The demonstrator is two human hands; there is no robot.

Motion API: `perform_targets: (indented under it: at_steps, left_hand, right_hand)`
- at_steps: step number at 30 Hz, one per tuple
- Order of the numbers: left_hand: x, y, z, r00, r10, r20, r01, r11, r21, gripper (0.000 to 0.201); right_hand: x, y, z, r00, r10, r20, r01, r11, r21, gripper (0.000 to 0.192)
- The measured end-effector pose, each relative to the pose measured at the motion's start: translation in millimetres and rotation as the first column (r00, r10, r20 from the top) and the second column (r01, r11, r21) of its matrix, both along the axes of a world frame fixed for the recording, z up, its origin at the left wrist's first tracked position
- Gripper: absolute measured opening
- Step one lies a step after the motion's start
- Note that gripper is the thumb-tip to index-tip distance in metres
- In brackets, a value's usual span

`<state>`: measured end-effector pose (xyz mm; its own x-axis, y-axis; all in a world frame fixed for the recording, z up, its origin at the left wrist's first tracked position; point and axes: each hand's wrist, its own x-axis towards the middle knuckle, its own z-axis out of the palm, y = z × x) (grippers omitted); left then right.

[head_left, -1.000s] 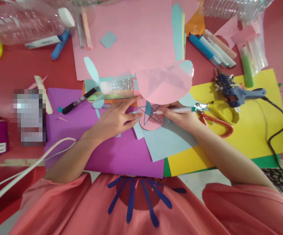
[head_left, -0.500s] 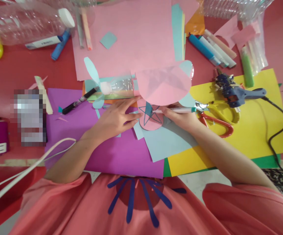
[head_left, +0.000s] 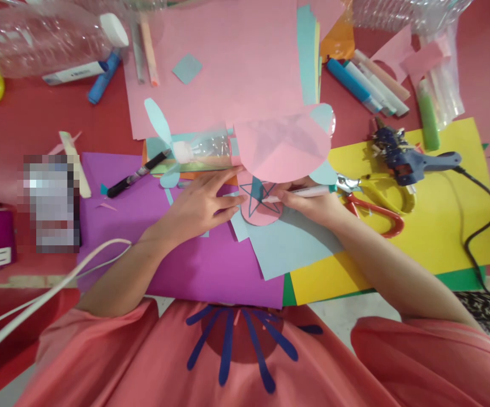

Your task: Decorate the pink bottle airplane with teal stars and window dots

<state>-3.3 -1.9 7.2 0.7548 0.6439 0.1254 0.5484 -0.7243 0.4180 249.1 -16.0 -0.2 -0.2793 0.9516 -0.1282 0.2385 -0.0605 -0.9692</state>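
Note:
A small pink paper piece (head_left: 258, 210) with a blue star drawn on it lies on a light blue sheet (head_left: 289, 243). My left hand (head_left: 202, 204) lies flat with spread fingers, its fingertips pressing the pink piece's left edge. My right hand (head_left: 313, 204) grips a white marker (head_left: 308, 192) with a teal end, its tip resting on the star. A larger rounded pink paper shape (head_left: 283, 144), fixed to a clear plastic bottle (head_left: 205, 150) lying on its side, overhangs the upper part of the pink piece.
Purple (head_left: 160, 249), yellow (head_left: 432, 220) and big pink (head_left: 228, 62) sheets cover the red table. Scissors (head_left: 376, 206) and a blue glue gun (head_left: 410, 161) with a black cord lie right; a black marker (head_left: 137, 174) left. Markers (head_left: 368, 82), another bottle (head_left: 37, 37) at the back.
The marker tip has shifted very slightly on the star. My left hand has stayed put.

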Motion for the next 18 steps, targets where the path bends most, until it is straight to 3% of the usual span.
perform_targets:
  at_steps: [5,12,18]
  left_hand:
    - [0.2,-0.4,1.5,1.0,0.012,-0.024,-0.012,1.0,-0.022,0.027]
    - [-0.7,-0.3,-0.6,1.0,-0.005,0.011,0.005,1.0,-0.006,0.03]
    - [1.5,-0.4,3.4,1.0,0.003,-0.018,-0.004,0.999,-0.033,0.031]
  right_hand:
    - [0.4,0.0,6.1,0.987,-0.15,0.059,0.15,0.989,0.012,0.024]
    - [-0.4,0.3,5.3,0.993,-0.101,0.07,0.097,0.994,0.059,0.027]
    - [2.0,-1.5,-3.0,0.991,-0.086,0.1,0.087,0.996,0.001,0.025]
